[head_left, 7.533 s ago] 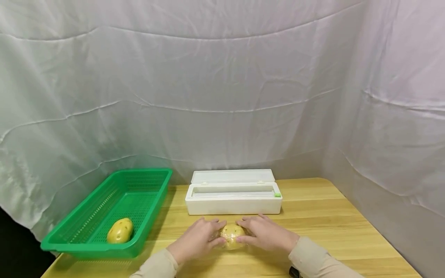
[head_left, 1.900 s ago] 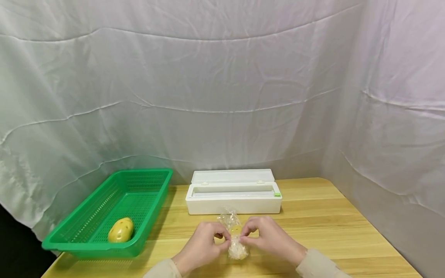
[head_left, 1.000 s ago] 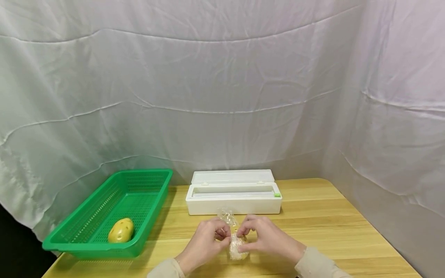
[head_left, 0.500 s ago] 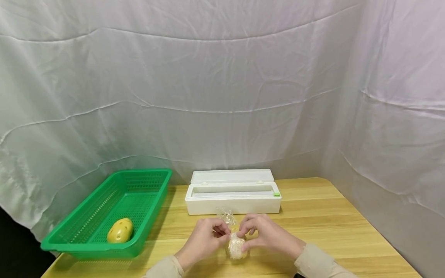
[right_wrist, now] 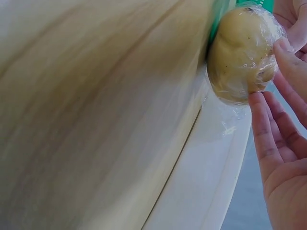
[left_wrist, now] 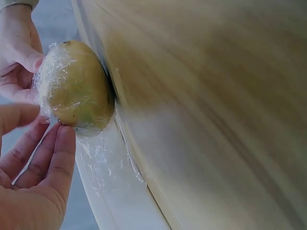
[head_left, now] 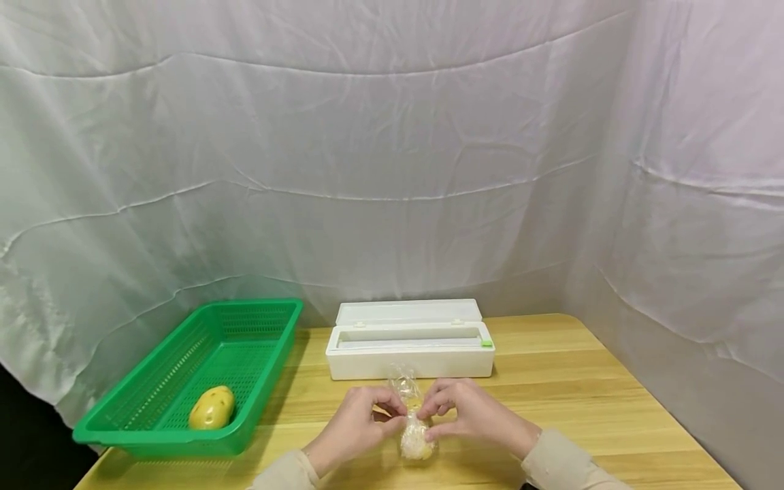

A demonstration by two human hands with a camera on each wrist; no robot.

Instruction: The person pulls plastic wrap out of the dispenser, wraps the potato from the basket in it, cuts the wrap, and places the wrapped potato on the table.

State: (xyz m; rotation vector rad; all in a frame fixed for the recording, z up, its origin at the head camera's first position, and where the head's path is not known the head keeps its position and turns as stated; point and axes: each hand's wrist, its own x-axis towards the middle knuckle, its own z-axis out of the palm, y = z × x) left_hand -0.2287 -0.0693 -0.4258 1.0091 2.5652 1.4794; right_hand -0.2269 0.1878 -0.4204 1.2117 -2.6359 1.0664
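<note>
On the table in front of me sits a potato point(head_left: 416, 448) wrapped in clear cling film point(head_left: 404, 382), which is bunched and wrinkled over its top. A loose tail of film sticks out beyond it, toward the white box. My left hand point(head_left: 361, 423) pinches the film at the potato's left side with thumb and fingertips. Opposite, my right hand point(head_left: 474, 418) holds the wrapped potato, index finger and thumb curled against it. In the left wrist view the potato point(left_wrist: 81, 91) shows crinkled film point(left_wrist: 50, 79) between both hands. The right wrist view shows fingertips touching the potato point(right_wrist: 237, 52).
Behind the hands stands a white cling film dispenser box point(head_left: 410, 364), its lid point(head_left: 410, 312) raised and a green slider point(head_left: 486, 344) at its right end. At left, a green basket point(head_left: 245, 435) holds another potato point(head_left: 211, 407). Grey curtains point(head_left: 392, 170) enclose the wooden table point(head_left: 569, 408).
Earlier both hands pressed the film against the potato's sides. Since then the potato has turned, and film is gathered on top with a tail sticking out behind. Over the last second the fingers shift only slightly.
</note>
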